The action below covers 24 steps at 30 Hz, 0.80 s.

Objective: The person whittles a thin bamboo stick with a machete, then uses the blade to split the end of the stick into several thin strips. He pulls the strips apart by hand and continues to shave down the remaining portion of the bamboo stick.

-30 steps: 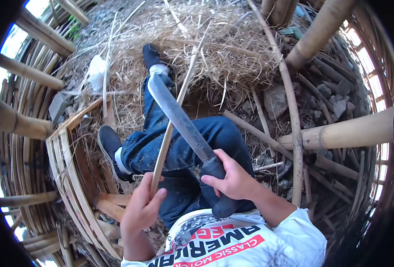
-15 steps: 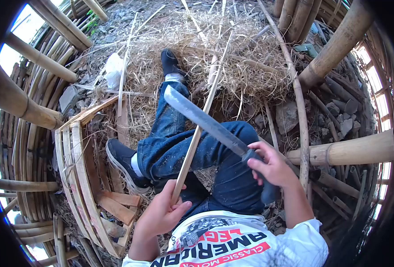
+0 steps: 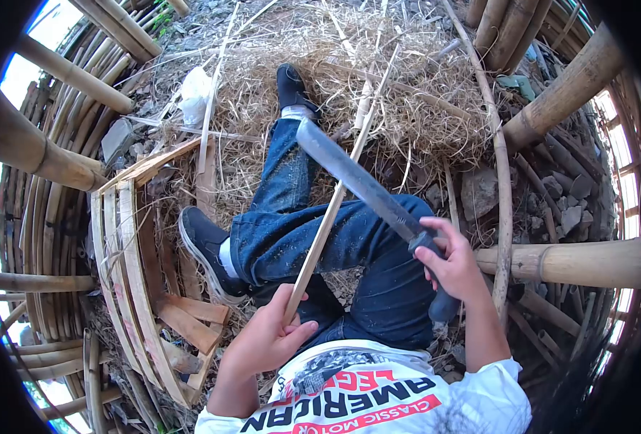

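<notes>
My left hand point(image 3: 278, 334) is closed round the near end of a long, thin bamboo strip point(image 3: 322, 242), which slants up and away over my bent leg. In my right hand point(image 3: 450, 264) is the dark handle of a machete point(image 3: 360, 181). Its broad blade points up and to the left, crossing the strip above my knee, with its tip to the left of the strip. Whether the blade touches the strip I cannot tell. Small pale chips lie on my jeans point(image 3: 291, 249).
A slatted wooden frame point(image 3: 133, 267) stands at the left. Curly shavings point(image 3: 422, 108) cover the ground ahead, beside a white plastic bag point(image 3: 195, 95). Thick bamboo poles point(image 3: 563, 262) reach in from both sides. A long pole point(image 3: 495, 145) runs along the right, near stones point(image 3: 479, 192).
The view has shifted, so most of the scene sits further right. The machete has moved slightly down relative to the strip. Both hands keep their hold.
</notes>
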Available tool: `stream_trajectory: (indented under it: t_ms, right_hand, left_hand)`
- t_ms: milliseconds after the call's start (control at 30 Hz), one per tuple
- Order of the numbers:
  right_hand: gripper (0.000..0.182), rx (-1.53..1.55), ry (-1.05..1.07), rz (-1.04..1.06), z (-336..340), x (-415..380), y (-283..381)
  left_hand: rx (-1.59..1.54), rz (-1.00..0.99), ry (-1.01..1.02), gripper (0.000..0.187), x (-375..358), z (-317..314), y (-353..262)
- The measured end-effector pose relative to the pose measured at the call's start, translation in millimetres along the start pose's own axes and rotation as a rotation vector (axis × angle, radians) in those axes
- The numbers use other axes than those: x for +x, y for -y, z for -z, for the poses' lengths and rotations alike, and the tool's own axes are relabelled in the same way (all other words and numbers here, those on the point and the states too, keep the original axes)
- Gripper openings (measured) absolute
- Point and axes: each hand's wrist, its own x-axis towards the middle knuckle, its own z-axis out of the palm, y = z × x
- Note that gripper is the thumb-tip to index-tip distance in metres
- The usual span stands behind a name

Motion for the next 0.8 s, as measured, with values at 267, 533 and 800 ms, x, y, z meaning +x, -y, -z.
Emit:
stream_trajectory:
  t_ms: [267,533,800]
  right_hand:
    - [0.043,0.014,0.079,-0.009,3,-1,-6]
    - [0.038,-0.028,0.007,0.035,-4,-7,-6]
    - [0.041,0.025,-0.076,0.041,-6,0,-7]
  left_hand:
    - [0.012,-0.004,-0.011,0.040,7,-1,7]
    - [0.030,0.014,-0.026,0.041,8,-3,5]
    - [0.041,0.012,-0.019,0.041,11,-7,8]
